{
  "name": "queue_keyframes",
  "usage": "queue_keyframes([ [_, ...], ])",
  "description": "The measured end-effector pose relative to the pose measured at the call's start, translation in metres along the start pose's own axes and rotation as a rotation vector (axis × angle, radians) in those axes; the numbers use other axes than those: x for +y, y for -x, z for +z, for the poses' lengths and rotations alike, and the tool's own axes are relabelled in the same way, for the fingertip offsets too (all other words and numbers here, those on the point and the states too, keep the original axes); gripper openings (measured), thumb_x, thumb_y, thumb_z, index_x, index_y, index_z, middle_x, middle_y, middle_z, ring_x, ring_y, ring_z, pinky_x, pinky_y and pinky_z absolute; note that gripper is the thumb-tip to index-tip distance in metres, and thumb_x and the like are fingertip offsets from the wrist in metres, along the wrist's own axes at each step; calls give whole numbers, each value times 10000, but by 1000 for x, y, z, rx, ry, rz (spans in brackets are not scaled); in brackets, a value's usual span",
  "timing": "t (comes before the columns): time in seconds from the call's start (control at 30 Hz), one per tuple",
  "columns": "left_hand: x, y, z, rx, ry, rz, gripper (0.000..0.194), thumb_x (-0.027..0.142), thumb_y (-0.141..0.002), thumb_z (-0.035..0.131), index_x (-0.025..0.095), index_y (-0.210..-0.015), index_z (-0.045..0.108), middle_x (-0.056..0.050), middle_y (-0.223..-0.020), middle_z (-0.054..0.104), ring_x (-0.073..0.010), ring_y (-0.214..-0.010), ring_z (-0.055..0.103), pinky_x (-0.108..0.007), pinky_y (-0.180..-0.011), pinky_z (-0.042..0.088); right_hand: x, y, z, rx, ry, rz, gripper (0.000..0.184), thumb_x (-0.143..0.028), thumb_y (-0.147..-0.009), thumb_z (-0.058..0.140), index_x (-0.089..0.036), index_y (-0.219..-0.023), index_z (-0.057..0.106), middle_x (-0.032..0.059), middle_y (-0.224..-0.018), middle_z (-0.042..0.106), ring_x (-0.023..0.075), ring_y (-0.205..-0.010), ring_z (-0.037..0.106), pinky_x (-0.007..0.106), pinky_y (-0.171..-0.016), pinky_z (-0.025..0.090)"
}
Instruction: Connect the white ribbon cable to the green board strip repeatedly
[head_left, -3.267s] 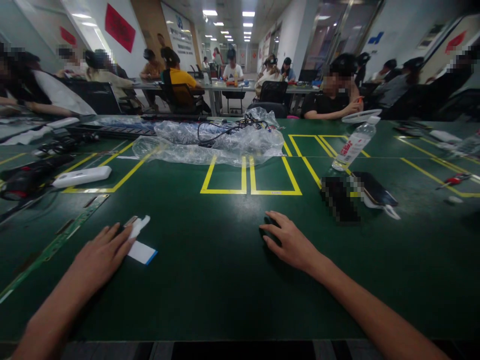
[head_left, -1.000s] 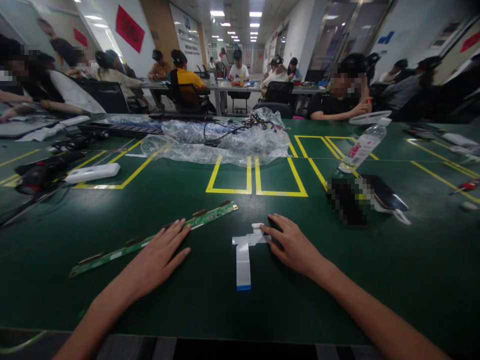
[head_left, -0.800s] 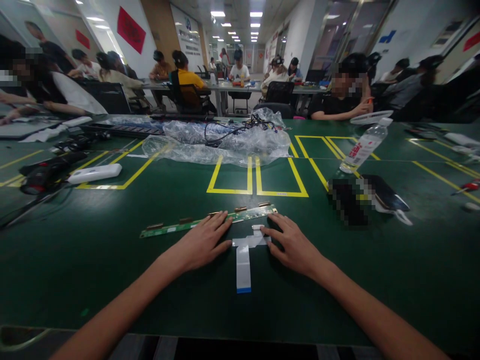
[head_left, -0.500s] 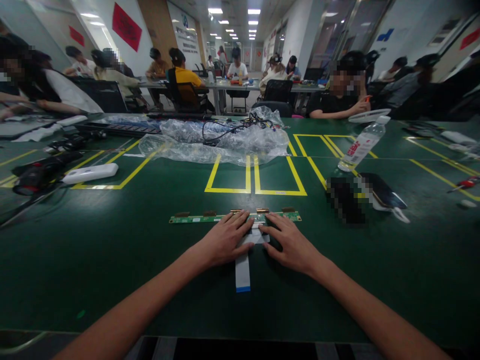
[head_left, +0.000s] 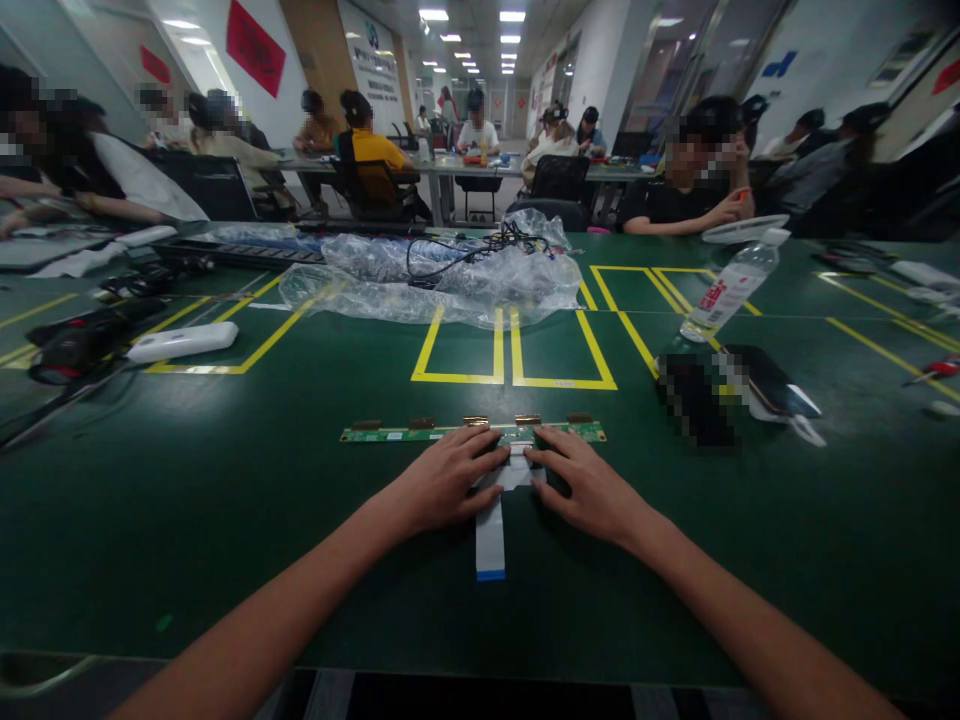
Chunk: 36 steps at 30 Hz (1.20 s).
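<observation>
A long narrow green circuit board (head_left: 411, 436) lies across the table in front of me, with several copper-coloured tabs along its far edge. From its middle a white flat ribbon cable (head_left: 490, 540) runs toward me, folded near the board and ending in a blue strip. My left hand (head_left: 454, 475) rests with fingers spread, its fingertips at the board and its thumb by the cable's fold. On the other side, my right hand (head_left: 581, 480) lies with fingers apart, fingertips at the board and cable. The fingers partly hide where cable and board meet.
Clear plastic wrap (head_left: 450, 285) with black cables lies beyond yellow tape outlines (head_left: 564, 384). To the right stand a water bottle (head_left: 731, 290) and a phone (head_left: 776, 380). A white device (head_left: 182, 342) and a black tool (head_left: 94, 340) lie left. People sit at tables beyond.
Both hands stay almost in place at the board. The fingers have shifted slightly around the cable's fold. The whole view has moved a little.
</observation>
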<state>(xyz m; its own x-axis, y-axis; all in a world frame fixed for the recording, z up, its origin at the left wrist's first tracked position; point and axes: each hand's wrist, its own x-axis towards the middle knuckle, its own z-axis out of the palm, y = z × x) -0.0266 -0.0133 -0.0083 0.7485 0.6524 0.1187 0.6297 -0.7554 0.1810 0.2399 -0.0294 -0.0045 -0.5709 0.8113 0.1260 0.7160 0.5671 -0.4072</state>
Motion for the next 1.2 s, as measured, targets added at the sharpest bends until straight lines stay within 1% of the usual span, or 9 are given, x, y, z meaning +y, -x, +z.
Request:
queue_keyframes([
  [0.1, 2, 0, 2, -3, -17, -11, 557, 481, -999, 472, 234, -1497, 442, -135, -1548, 443, -321, -1444, 385, -513, -1160, 358, 3, -1, 0, 13, -14, 1, 427, -368, -956, 570, -220, -1354, 618, 137, -1524, 480, 332, -1438, 382, 614, -1174, 289],
  [0.3, 5, -1, 0, -32, -37, -37, 547, 481, -1013, 429, 220, -1494, 444, -146, -1558, 423, -330, -1447, 378, -514, -1157, 354, 9, -2, 0, 25, 25, -11, 412, -338, -981, 524, -168, -1340, 633, 148, -1487, 525, 311, -1392, 458, 569, -1169, 346],
  [0.5, 6, -1, 0, -26, -40, -35, 547, 477, -1006, 445, 224, -1491, 442, -143, -1557, 421, -327, -1437, 388, -508, -1150, 356, 12, -2, -1, 35, 46, -42, 397, -312, -967, 542, -205, -1336, 643, 122, -1489, 528, 320, -1372, 482, 575, -1146, 385],
  [0.73, 10, -2, 1, -17, -70, -35, 550, 465, -997, 455, 204, -1482, 446, -157, -1540, 421, -338, -1417, 398, -500, -1146, 362, 8, -1, 2, 58, 94, -57, 403, -292, -965, 523, -162, -1326, 647, 151, -1462, 551, 309, -1370, 488, 541, -1166, 370],
  [0.87, 13, -2, 1, -13, -81, -36, 533, 435, -1007, 436, 193, -1482, 444, -172, -1528, 425, -346, -1416, 395, -512, -1146, 360, 6, 0, 5, 37, 138, -43, 443, -308, -970, 504, -133, -1362, 615, 167, -1482, 527, 314, -1389, 464, 545, -1170, 360],
  [1.03, 15, -2, 2, 1, -82, -48, 485, 372, -1029, 374, 179, -1465, 463, -179, -1514, 436, -342, -1411, 401, -516, -1150, 351, 4, 1, 6, 43, 144, -49, 455, -309, -954, 523, -153, -1372, 611, 161, -1482, 527, 323, -1386, 467, 555, -1162, 371],
  [1.2, 16, -2, 4, -25, -93, -62, 508, 361, -1012, 409, 180, -1485, 434, -171, -1535, 409, -349, -1414, 387, -520, -1145, 347, 2, 0, 5, 51, 151, -37, 466, -320, -946, 533, -130, -1361, 621, 178, -1470, 533, 341, -1368, 486, 564, -1154, 380],
])
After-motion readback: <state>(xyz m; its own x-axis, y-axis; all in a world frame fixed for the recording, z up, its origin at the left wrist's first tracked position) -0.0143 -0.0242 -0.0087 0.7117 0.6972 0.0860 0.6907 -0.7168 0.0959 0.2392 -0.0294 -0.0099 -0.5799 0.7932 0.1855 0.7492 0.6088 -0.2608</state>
